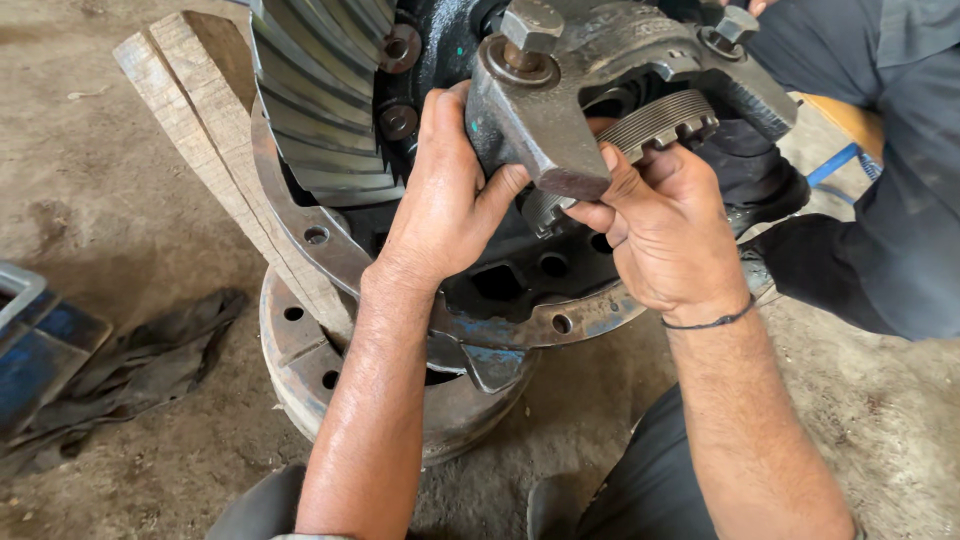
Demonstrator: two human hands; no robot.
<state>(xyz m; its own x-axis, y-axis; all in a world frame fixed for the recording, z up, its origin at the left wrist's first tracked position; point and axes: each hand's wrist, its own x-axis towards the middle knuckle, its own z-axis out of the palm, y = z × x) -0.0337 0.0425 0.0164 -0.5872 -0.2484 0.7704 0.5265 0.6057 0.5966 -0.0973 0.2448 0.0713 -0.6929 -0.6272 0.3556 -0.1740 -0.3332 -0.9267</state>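
Gripping bearing cap (545, 120) w/ left hand (445, 195), fingers wrapped on its side, atop differential carrier (520, 285). Right hand (665, 225) pinching threaded adjuster ring (655, 122) under cap. Better to keep cap steady, turn ring slowly, avoid cross-thread.

Single head-mounted view, looking steeply down and slightly forward from just above the wearer's forearms, close in: the left hand (445, 195) and right hand (665, 235) sit mid-frame on the differential housing (520, 275), which fills the upper centre and is cropped at the top edge. Dirt floor (110, 180) takes the left side and bottom corners; another person's dark sleeve (890, 250) enters from the right edge. No second view, so no overlap.
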